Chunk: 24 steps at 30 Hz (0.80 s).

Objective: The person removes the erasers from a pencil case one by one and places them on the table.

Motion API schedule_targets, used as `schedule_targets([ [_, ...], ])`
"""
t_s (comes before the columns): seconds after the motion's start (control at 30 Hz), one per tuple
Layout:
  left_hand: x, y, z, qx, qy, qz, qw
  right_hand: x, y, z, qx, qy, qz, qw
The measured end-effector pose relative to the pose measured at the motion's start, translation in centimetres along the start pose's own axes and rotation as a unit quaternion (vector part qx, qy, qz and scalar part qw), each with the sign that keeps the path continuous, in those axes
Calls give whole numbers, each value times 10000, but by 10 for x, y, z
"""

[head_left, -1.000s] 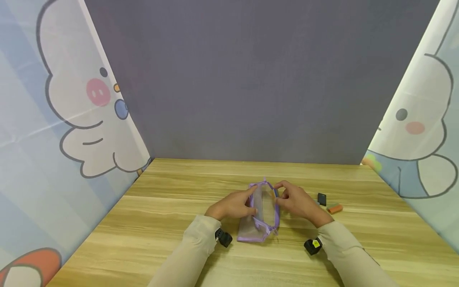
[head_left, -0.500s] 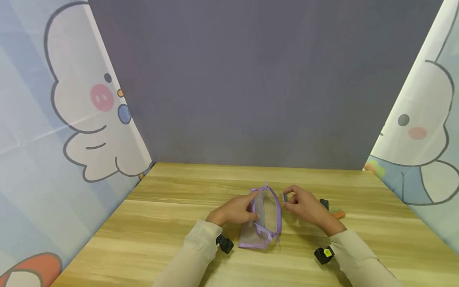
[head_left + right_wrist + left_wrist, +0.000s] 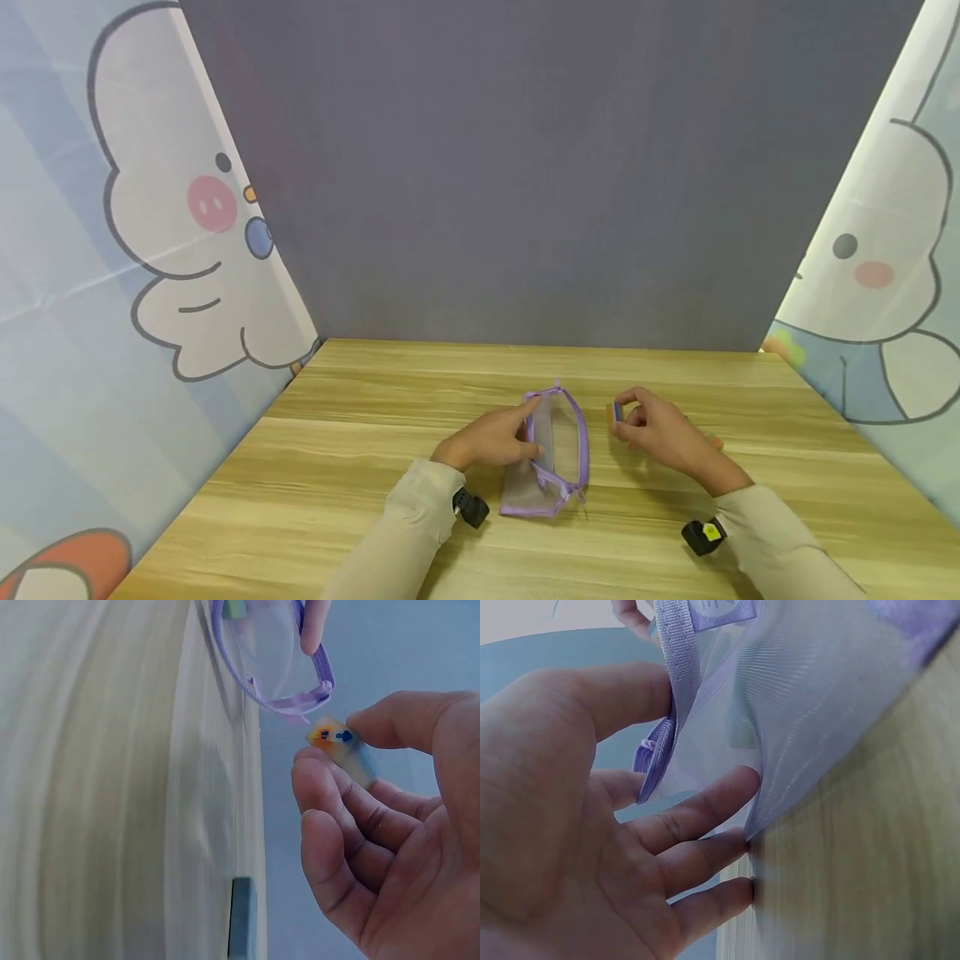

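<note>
A purple-edged mesh zip pouch (image 3: pixel 566 433) lies on the table with its mouth spread. My left hand (image 3: pixel 491 435) holds the near-left rim; in the left wrist view the thumb (image 3: pixel 630 697) presses the zip edge and other fingertips touch the mesh. To the right of the pouch, my right hand (image 3: pixel 656 429) pinches a small orange-and-blue block, which looks like an eraser (image 3: pixel 614 413), between thumb and fingers. Its end shows dark blue marks in the right wrist view, where the eraser (image 3: pixel 341 746) is apart from the pouch. Something green (image 3: pixel 235 609) shows inside the pouch.
An orange piece (image 3: pixel 716 443) lies beyond my right wrist, mostly hidden by it. A dark flat block (image 3: pixel 241 919) stands on the wooden table (image 3: pixel 375 392) in the right wrist view. A grey panel (image 3: pixel 540 175) rises at the back, with printed cloth at both sides.
My right hand has moved right, away from the pouch mouth, carrying the eraser, and now covers most of the loose pieces. My left hand keeps its place on the rim.
</note>
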<state>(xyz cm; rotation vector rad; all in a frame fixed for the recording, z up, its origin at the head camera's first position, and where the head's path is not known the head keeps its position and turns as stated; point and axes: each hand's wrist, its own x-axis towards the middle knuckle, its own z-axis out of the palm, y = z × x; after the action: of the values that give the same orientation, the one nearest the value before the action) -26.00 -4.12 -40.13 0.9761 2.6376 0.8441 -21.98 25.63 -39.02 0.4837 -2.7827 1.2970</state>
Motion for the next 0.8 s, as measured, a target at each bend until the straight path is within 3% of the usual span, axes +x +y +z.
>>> schedule_targets([
  [0.8,0,2,-2,95,15,7,10000,-13,17,-36,-71,-237,135,9996],
])
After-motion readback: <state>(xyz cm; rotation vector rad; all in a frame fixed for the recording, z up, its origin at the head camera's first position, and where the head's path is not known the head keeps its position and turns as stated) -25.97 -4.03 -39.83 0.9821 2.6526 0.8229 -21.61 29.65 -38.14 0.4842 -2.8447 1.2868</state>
